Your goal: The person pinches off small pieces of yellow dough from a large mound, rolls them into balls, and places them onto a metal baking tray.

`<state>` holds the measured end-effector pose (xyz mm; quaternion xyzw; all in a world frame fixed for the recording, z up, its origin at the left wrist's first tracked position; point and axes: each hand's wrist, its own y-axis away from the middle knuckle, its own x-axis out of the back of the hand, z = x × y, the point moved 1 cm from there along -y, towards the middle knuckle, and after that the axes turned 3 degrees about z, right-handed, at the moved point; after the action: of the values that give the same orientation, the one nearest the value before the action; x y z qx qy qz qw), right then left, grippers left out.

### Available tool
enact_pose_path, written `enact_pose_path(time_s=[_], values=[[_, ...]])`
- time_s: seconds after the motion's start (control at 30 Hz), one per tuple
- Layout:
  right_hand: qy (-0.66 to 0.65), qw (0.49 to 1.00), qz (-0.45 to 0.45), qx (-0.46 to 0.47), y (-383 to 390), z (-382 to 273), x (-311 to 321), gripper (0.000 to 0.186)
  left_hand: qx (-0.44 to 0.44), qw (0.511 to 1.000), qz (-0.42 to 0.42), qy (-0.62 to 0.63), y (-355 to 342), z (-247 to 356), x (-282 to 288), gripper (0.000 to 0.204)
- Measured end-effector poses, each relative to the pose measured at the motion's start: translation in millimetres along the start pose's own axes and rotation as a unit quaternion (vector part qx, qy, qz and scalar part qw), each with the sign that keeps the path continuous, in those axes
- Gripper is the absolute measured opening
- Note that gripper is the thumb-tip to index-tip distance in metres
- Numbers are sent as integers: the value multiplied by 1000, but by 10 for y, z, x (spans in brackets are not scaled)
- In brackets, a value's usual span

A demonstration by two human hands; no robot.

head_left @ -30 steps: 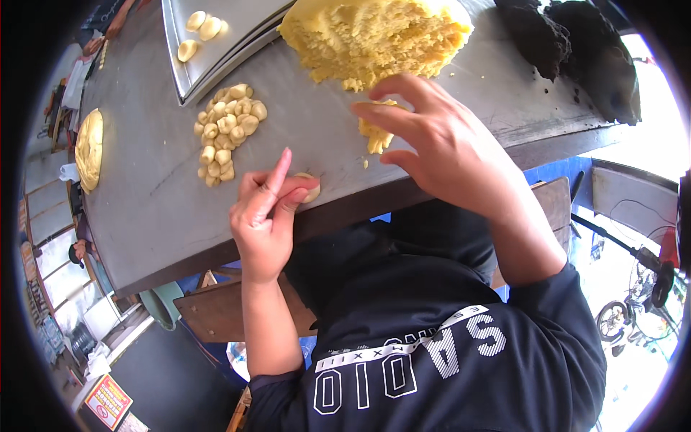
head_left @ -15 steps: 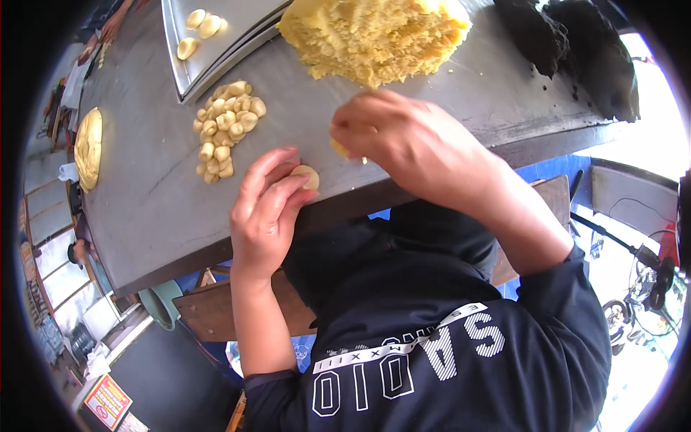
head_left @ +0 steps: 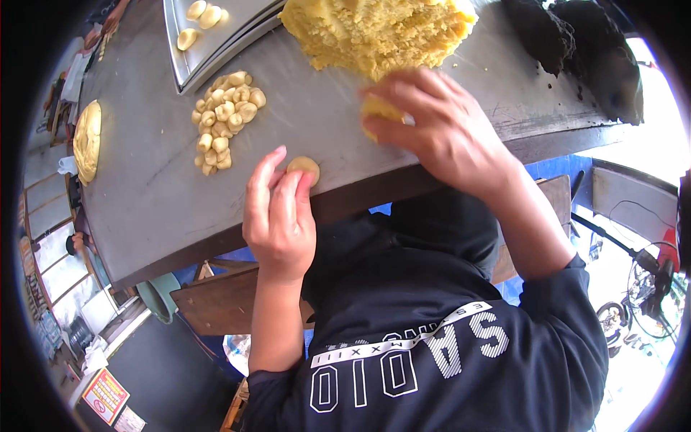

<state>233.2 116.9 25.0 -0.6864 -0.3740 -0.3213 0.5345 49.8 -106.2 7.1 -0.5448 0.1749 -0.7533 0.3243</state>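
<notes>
Frankly, blur softens the right hand [head_left: 450, 126] for me; its bent fingers partly hide a yellow piece [head_left: 381, 109], and I cannot tell whether they grip it. Fingers pointing away, the left hand [head_left: 281, 209] pinches a pale dough disc [head_left: 304, 168] near the table [head_left: 158, 216] edge. The top cuts off the yellow mass [head_left: 374, 32].

dough disc [head_left: 305, 168] by the bench's [head_left: 158, 216] near edge; dough pile [head_left: 226, 109] behind and left; slab [head_left: 88, 144] by the left edge.

Dk tee [head_left: 432, 327] w/ wht lettering [head_left: 448, 353]
</notes>
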Motion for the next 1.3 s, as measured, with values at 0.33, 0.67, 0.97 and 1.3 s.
enact_pose_path(time_s=[0.33, 0.67, 0.97, 1.3], values=[[23, 996, 37, -79, -113, -112, 68, 25, 236, 930, -237, 151, -680, -215, 210, 10], [-35, 993, -73, -90, -233, -82, 39, 15, 13, 957, -261, -127, -780, -65, -99, 12], [-115, 983, 35, -137, -48, -162, 106, 8, 173, 898, -285, 288, -347, -596, 352, 18], [1, 986, 47, -161, 113, -188, 37, 7, -25, 963, -55, -262, -399, -943, 422, 29]])
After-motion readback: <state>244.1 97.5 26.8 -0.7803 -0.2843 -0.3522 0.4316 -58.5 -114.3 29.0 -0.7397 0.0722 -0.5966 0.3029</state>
